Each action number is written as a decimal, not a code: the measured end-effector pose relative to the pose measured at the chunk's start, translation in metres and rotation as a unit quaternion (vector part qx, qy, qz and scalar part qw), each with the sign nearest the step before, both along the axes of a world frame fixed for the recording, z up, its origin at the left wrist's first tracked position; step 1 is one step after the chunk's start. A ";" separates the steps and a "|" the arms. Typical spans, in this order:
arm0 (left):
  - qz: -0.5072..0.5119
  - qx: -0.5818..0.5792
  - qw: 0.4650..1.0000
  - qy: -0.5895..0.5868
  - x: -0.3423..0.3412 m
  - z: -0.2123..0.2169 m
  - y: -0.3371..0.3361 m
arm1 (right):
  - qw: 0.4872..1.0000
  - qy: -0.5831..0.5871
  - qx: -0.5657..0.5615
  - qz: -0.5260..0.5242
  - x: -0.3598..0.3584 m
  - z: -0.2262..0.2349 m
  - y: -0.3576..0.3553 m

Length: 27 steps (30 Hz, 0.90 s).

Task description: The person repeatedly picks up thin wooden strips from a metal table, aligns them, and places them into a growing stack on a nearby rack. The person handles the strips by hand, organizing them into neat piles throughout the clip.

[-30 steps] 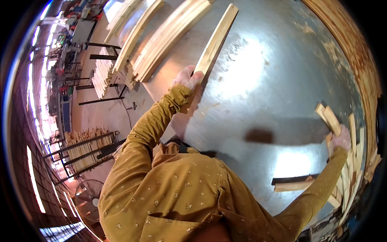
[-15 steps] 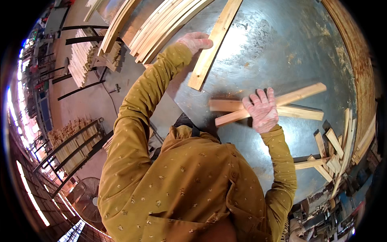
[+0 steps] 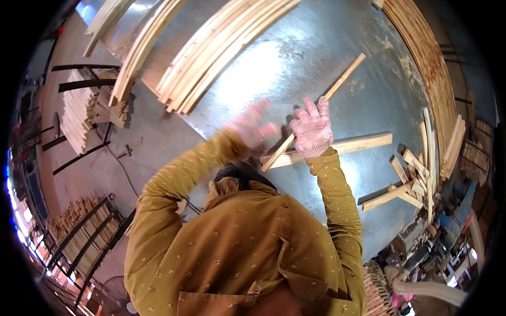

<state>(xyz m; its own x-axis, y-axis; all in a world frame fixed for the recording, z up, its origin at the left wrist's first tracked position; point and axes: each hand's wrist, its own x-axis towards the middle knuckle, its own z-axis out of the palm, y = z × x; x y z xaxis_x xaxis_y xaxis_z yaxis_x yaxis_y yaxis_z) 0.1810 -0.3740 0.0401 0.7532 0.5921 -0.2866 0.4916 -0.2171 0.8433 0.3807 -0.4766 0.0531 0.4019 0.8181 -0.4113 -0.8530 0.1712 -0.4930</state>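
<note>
presently, values as read from the head view:

right hand point(image 3: 312, 130): gloved, pink-and-white knit; fingers spread apart and laid flat, palm down, over two wooden pieces where they cross. not clamped on either piece.
left hand point(image 3: 252, 127): gloved likewise; motion-blurred, raised just left of the right hand, near the lower end of the thin slat. whether its fingers are apart or together cannot be told.
thin wooden slat point(image 3: 342, 79): long, narrow; runs diagonally from upper right down to lower left, passing under the right hand; its lower end lies near the table's front edge.
flat wooden board point(image 3: 363, 143): wider; lies nearly level, left to right, on the table; its left part is under the right hand and crosses the slat there.
metal table top point(image 3: 295, 58): grey sheet metal, shiny, with a bright glare patch; bears both pieces.
stack of long slats point(image 3: 221, 52): bundled, lying diagonally at the table's far left, well apart from the hands.
short offcuts point(image 3: 416, 174): loose pile at the table's right edge, pieces crossing one another, apart from the board.
stacked timber edge point(image 3: 421, 58): curved band of layered wood along the upper right rim.
sleeves point(image 3: 337, 210): mustard-yellow shirt with small pale marks, covering both forearms.
floor racks point(image 3: 79, 237): dark metal frames holding pale wood, at lower left, below table level.
</note>
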 end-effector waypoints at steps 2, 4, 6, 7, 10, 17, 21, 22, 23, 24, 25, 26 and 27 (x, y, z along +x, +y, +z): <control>-0.001 -0.349 0.934 -0.074 0.013 0.012 -0.033 | 0.944 -0.293 -0.150 -0.008 -0.018 0.012 0.019; 0.026 -0.510 0.858 -0.051 0.023 0.026 -0.038 | 0.763 -0.616 -0.192 -0.032 -0.026 0.023 0.027; 0.018 -0.509 0.860 -0.038 0.024 0.001 -0.039 | 0.734 -0.629 -0.246 -0.072 -0.033 0.022 0.030; 0.000 -0.511 0.859 -0.025 0.026 -0.005 -0.036 | 0.809 -0.511 -0.283 -0.062 -0.040 0.006 0.026; 0.039 -0.720 0.634 -0.280 0.015 -0.022 -0.023 | 0.916 -0.237 -0.288 0.150 -0.055 0.038 0.025; 0.063 -0.638 0.721 -0.262 0.010 0.012 0.017 | 0.962 -0.224 -0.140 0.069 -0.047 0.006 0.061; 0.104 -0.531 0.820 -0.187 -0.016 0.047 0.071 | 0.941 -0.327 -0.044 0.079 -0.017 -0.005 0.091; 0.143 -0.472 0.858 -0.141 -0.029 0.057 0.090 | 0.947 -0.295 -0.109 0.063 -0.005 -0.019 0.097; 0.175 -0.275 0.934 -0.146 -0.052 0.048 0.108 | 0.947 -0.285 -0.134 0.058 0.005 -0.023 0.104; 0.227 -0.058 0.967 -0.096 -0.075 0.037 0.127 | 0.935 -0.307 -0.177 0.013 0.000 -0.007 0.113; 0.146 0.282 0.947 -0.037 -0.096 0.034 0.156 | 0.941 -0.300 -0.155 0.003 0.011 -0.019 0.112; 0.212 0.221 0.952 -0.020 -0.112 0.031 0.180 | 0.936 -0.308 -0.172 0.003 0.014 -0.019 0.115; 0.128 0.369 0.914 0.110 -0.127 0.056 0.202 | 0.929 -0.316 -0.193 0.002 0.020 -0.020 0.116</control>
